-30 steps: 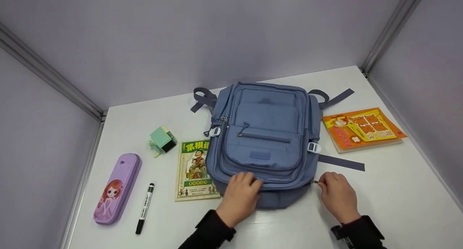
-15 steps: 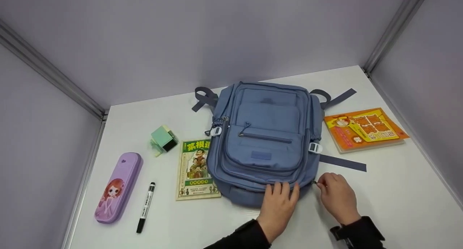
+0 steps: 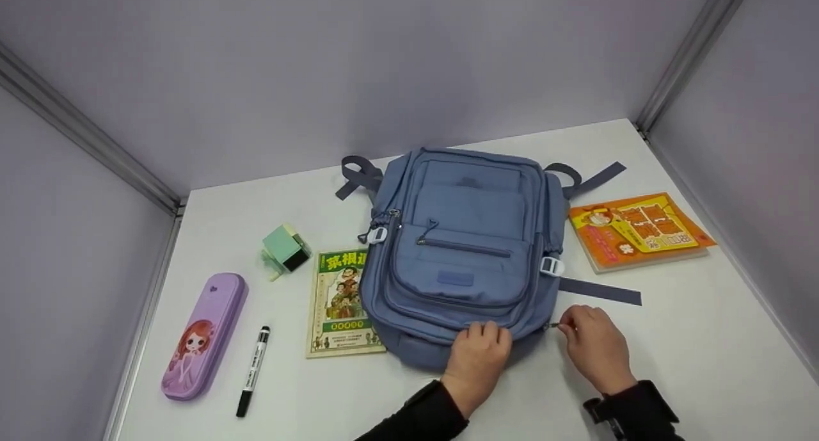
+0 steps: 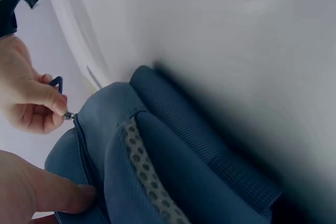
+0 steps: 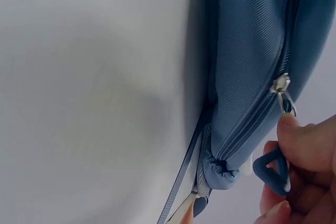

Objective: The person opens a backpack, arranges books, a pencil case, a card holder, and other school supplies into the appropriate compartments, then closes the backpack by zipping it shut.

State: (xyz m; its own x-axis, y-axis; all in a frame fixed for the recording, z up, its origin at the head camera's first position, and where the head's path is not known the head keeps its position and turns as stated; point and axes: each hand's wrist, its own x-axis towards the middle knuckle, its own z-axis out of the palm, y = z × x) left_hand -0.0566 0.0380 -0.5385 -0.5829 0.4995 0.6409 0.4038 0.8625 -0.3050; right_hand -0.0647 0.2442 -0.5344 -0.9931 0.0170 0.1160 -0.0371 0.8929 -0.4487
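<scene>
A blue backpack [image 3: 461, 255] lies front up on the white table, its near end toward me. My left hand [image 3: 477, 361] grips the near edge of it, fingers curled over the top. In the left wrist view the thumb [image 4: 73, 195] presses the fabric beside the zipper seam. At the bag's near right corner my right hand [image 3: 595, 345] pinches a zipper pull [image 5: 287, 106], with the slider [image 5: 281, 83] on its track in the right wrist view. A blue triangular loop [image 5: 272, 170] hangs from the pull against the fingers.
Left of the bag lie a green book [image 3: 342, 303], partly under it, a small green block-like object [image 3: 286, 248], a marker [image 3: 254, 370] and a purple pencil case [image 3: 203, 335]. An orange book [image 3: 640, 231] lies to the right. Straps [image 3: 601, 292] spread from the bag's sides. Panels enclose the table.
My left hand has shifted right along the bag's near edge; its fingers, straighter half a second ago, are curled over it now. My right hand still pinches the zipper pull at about the same spot.
</scene>
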